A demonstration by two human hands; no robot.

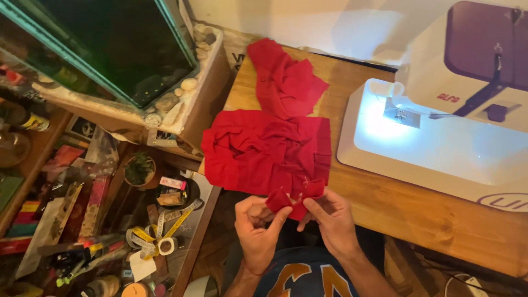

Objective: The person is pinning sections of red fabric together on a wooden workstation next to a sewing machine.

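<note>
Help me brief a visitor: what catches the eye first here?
The heap of red fabric at the wooden table's near-left edge, with both hands, left hand and right hand, pinching small red pieces below it. Right of that glows the lit white sewing machine.

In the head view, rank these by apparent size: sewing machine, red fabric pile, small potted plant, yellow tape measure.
1. Sewing machine
2. Red fabric pile
3. Yellow tape measure and small potted plant look similar; the coiled tape spreads slightly wider, but it is too close to rank.
</note>
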